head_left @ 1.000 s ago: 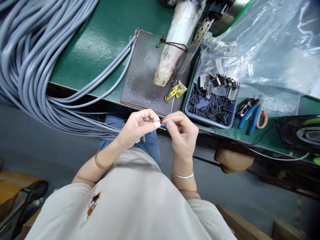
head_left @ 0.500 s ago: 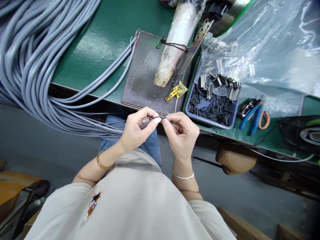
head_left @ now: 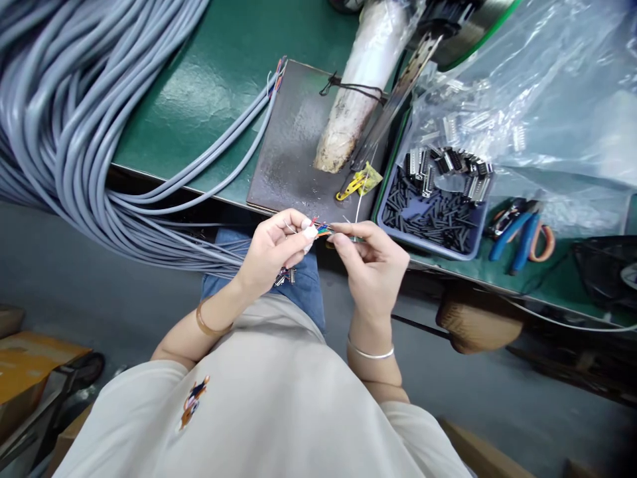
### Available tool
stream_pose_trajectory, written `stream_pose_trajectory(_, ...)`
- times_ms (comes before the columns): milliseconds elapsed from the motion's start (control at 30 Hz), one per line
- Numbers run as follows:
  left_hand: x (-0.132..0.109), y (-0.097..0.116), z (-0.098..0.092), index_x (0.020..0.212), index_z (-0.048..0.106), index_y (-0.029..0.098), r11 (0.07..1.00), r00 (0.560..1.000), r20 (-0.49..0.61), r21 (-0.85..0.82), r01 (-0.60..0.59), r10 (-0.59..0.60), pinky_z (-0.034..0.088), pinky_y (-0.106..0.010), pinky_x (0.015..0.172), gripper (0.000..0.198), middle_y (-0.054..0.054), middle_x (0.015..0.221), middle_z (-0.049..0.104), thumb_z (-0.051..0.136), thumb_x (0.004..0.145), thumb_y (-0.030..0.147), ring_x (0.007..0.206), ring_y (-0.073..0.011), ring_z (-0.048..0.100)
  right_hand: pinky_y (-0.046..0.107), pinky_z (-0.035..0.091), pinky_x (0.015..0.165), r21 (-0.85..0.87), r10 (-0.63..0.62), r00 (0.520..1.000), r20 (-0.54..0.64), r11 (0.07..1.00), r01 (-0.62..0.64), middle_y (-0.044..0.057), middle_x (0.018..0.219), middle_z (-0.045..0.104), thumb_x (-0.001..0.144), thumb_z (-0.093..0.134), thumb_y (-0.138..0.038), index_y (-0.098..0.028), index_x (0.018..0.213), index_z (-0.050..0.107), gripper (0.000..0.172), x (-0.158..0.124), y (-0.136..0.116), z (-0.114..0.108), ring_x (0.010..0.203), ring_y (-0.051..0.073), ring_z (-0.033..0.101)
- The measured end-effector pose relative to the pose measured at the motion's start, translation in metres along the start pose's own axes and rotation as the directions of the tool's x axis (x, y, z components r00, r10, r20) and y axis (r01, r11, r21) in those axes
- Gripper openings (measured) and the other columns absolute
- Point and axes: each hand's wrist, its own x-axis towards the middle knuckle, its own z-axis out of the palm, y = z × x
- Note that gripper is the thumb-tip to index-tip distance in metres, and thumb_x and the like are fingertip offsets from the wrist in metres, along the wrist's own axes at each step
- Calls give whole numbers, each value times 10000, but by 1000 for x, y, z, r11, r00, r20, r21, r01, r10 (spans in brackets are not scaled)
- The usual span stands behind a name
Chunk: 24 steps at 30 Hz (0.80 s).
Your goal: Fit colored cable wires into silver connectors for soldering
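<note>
Several thin coloured wires (head_left: 324, 230), red, blue, green and orange among them, span the small gap between my hands at the bench's front edge. My left hand (head_left: 273, 251) is closed, thumb and forefinger pinching these wires on their left side. From the right, my right hand (head_left: 373, 259) pinches their other end between thumb and fingertips. The exact tips are hidden by the fingers. Under my left hand, small metal connectors (head_left: 285, 276) lie over my lap, where the grey cables (head_left: 169, 249) run in from the left.
A thick bundle of grey cables (head_left: 64, 113) covers the bench's left. Behind my hands lie a dark plate (head_left: 286, 149), a wrapped white cylinder (head_left: 351, 93) and a yellow clip (head_left: 350, 187). Rightward are a tray (head_left: 460, 254) of connectors and black sleeves, and blue-handled pliers (head_left: 522, 239).
My right hand has shifted slightly right, away from my left. More of the coloured wires shows between them, now fanned apart. The view has moved a little, and connectors show on my lap.
</note>
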Motion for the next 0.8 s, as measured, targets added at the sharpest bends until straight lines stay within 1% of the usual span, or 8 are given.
stream_pose_trajectory(167, 0, -4, -3, 769, 571, 153, 1000, 1000, 13, 3, 6, -6, 209, -145, 378, 355, 72, 571, 493, 846, 748, 378, 414, -3, 314, 255, 386, 502, -29, -75, 996, 36, 997, 77, 23, 818, 697, 905, 726, -322, -229, 899, 771, 103, -1, 0, 8, 676, 123, 593)
stream_pose_trajectory(333, 1, -9, -6, 773, 587, 152, 999, 1000, -1, 37, -3, 3, 228, -151, 387, 321, 66, 579, 511, 839, 750, 349, 424, -8, 332, 242, 291, 467, -114, -161, 986, 35, 980, 165, 0, 801, 685, 905, 716, -252, -221, 887, 750, 49, -1, -6, 8, 569, 75, 462)
stream_pose_trajectory(433, -1, -10, -3, 748, 590, 153, 995, 998, -34, 85, -50, 53, 229, -151, 399, 335, 79, 567, 486, 876, 699, 320, 430, -5, 327, 243, 266, 467, -157, -191, 980, 46, 968, 196, -23, 739, 644, 893, 692, -198, -204, 815, 713, 81, -1, -8, 8, 519, 56, 379)
stream_pose_trajectory(500, -2, -12, -1, 742, 598, 153, 987, 992, -56, 118, -104, 111, 242, -152, 413, 326, 84, 570, 472, 884, 686, 301, 442, -3, 323, 247, 251, 462, -147, -159, 986, 49, 975, 164, -34, 690, 601, 878, 679, -189, -196, 761, 685, 117, -1, -7, 7, 497, 53, 343)
stream_pose_trajectory(600, -4, -13, -1, 763, 613, 157, 982, 984, -77, 114, -153, 162, 249, -159, 422, 275, 73, 588, 473, 832, 759, 323, 453, -9, 324, 241, 292, 471, 25, -86, 995, -47, 996, 87, -34, 661, 588, 861, 678, -220, -201, 732, 673, 131, 2, -2, 1, 510, 68, 421)
stream_pose_trajectory(700, -3, -12, -5, 771, 607, 162, 992, 990, -80, 70, -108, 114, 235, -165, 410, 273, 61, 580, 489, 807, 783, 347, 447, -18, 336, 237, 349, 490, 119, -66, 978, -197, 989, 90, -20, 688, 636, 872, 688, -244, -214, 769, 709, 110, 4, 1, -6, 565, 90, 535)
stream_pose_trajectory(733, -3, -11, -6, 768, 605, 161, 995, 994, -65, 54, -79, 82, 230, -165, 404, 282, 60, 572, 492, 816, 769, 347, 442, -20, 339, 239, 355, 494, 85, -75, 978, -192, 992, 93, -13, 719, 660, 878, 699, -243, -221, 803, 734, 85, 4, 1, -6, 586, 95, 558)
stream_pose_trajectory(800, -2, -8, -6, 759, 602, 158, 999, 1000, -22, 26, -21, 21, 218, -166, 397, 303, 59, 559, 501, 836, 735, 349, 433, -21, 344, 248, 364, 506, -19, -105, 989, -103, 994, 103, 3, 802, 708, 877, 736, -236, -245, 898, 778, 48, 3, 1, -5, 651, 107, 596)
